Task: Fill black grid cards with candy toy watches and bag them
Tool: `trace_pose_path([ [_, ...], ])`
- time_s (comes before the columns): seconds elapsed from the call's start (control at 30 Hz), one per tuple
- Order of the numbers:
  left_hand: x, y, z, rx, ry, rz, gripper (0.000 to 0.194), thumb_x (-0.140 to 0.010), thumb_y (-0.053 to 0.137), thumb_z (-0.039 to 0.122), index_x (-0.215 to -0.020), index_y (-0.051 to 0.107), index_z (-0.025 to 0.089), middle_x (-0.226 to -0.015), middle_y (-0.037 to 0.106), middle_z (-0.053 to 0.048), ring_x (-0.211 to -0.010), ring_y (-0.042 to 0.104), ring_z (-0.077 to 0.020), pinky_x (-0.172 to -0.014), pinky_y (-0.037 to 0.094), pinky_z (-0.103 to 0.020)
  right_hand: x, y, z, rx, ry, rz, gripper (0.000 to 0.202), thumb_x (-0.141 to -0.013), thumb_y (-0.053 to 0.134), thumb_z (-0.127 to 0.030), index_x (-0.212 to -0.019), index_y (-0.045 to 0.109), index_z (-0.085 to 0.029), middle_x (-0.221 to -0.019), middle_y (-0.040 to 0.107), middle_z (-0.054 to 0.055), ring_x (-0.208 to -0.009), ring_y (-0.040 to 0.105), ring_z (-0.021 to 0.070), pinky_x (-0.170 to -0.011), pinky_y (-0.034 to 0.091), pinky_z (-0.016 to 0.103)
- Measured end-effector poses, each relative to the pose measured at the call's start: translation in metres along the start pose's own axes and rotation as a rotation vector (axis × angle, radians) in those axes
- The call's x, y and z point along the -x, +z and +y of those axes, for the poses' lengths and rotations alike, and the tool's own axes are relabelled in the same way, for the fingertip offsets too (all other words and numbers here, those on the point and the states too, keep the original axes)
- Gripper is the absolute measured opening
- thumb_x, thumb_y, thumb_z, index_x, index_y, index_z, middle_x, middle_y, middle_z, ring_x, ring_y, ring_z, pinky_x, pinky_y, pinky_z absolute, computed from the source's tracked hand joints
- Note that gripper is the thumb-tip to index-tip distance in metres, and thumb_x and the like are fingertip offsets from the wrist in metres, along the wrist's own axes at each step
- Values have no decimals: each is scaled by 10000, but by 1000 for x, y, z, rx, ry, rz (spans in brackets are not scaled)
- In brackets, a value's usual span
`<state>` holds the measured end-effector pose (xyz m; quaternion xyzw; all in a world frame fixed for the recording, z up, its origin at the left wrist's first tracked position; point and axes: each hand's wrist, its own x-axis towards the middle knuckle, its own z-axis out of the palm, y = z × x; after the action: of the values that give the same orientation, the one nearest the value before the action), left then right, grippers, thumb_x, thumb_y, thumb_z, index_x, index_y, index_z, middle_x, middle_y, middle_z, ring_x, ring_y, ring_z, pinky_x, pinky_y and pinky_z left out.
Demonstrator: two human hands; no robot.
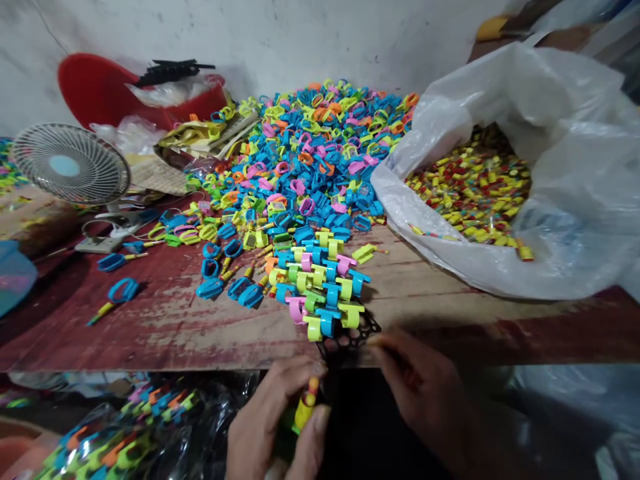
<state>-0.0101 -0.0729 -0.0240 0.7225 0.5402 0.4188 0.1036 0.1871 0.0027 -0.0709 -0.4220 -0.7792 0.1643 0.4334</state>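
In my left hand [275, 420]: a yellow-and-red piece [304, 408], pinched; light, steady pressure should keep it straight.
Right hand [425, 380]: fingertips near black lattice [370, 328]; blurred, I cannot tell their hold.
Coloured toys [327, 323]: packed over the lattice, just ahead; bumping could tilt them.
Loose pile [320, 167]: farther ahead.
White bag [565, 267]: ahead, rightward.

The fan's hub [65, 165] is pale blue.
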Motion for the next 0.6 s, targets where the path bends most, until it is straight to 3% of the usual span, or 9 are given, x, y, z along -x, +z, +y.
trace_pose_path([
  [0.1, -6, 12, 4, 94, 12, -37, 309, -939, 509, 208, -1245, 504, 252, -1097, 702, -40, -977, 694, -140, -836, 578, -203, 5, -10, -20, -114, -64, -40, 151, -925, 502, -125, -932, 597, -243, -774, 657, -51, -685, 656, 73, -665, 499, 133],
  [0.2, -12, 19, 5, 99, 47, -66, 353, -956, 478, 263, -1305, 464, 215, -1087, 714, -66, -934, 714, -153, -770, 594, -200, 3, -6, -13, -84, -33, 62, 129, -921, 514, -138, -902, 591, -240, -739, 663, -59, -638, 659, 70, -638, 495, 125],
  [0.3, -25, 11, 6, -71, 98, 19, 280, -911, 561, 213, -1189, 535, 201, -941, 729, -41, -800, 715, -132, -703, 578, -176, -4, 7, 4, -17, 34, 146, 78, -908, 536, -173, -902, 592, -227, -712, 669, -41, -596, 654, 98, -597, 497, 163],
  [0.37, -40, 2, 7, -280, 166, 40, 234, -912, 544, 187, -1145, 566, 200, -892, 720, -41, -755, 704, -143, -650, 562, -204, -8, 18, 12, 20, 47, 114, 97, -899, 521, -178, -946, 601, -208, -762, 687, -5, -638, 668, 131, -618, 507, 206],
  [0.5, -79, -6, 15, -669, 150, -222, 260, -939, 519, 265, -1187, 596, 256, -1076, 700, -54, -708, 698, -187, -481, 456, -244, -18, 34, 13, 183, 110, -38, 79, -852, 555, -176, -897, 618, -190, -818, 689, 44, -714, 680, 195, -593, 466, 259],
  [0.6, -101, 0, 22, -770, 81, -471, 294, -911, 590, 328, -1203, 609, 292, -1237, 663, -19, -711, 711, -200, -441, 372, -249, -24, 40, 14, 229, 159, -103, 141, -800, 582, -155, -927, 634, -186, -853, 696, 54, -759, 676, 207, -607, 441, 254],
])
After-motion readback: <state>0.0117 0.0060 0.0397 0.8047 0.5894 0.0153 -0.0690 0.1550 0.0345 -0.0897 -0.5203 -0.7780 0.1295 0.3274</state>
